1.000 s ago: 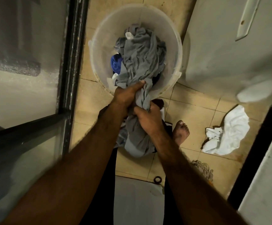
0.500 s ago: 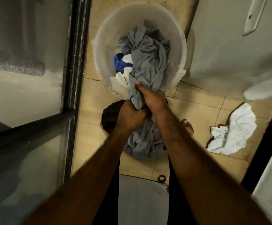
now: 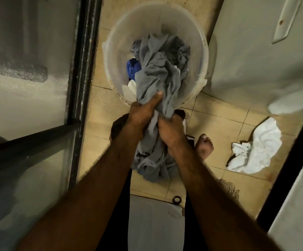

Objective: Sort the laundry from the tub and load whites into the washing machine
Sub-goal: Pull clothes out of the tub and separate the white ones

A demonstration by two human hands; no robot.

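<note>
Left hand [image 3: 141, 116] gripped the grey cloth [image 3: 161, 73] at the near rim of the tub [image 3: 111, 57], fingers [image 3: 154, 100] curled tight round it. Right hand [image 3: 170, 131], touching the left, clenched the same cloth; its far end lay in the tub beside a blue item [image 3: 132, 67] and its near end hung toward the floor. Step judged: sorting, a non-white coming out; next move calls for hauling the rest clear and dropping it apart from the white cloth [image 3: 255, 153] on the floor at right.
</note>
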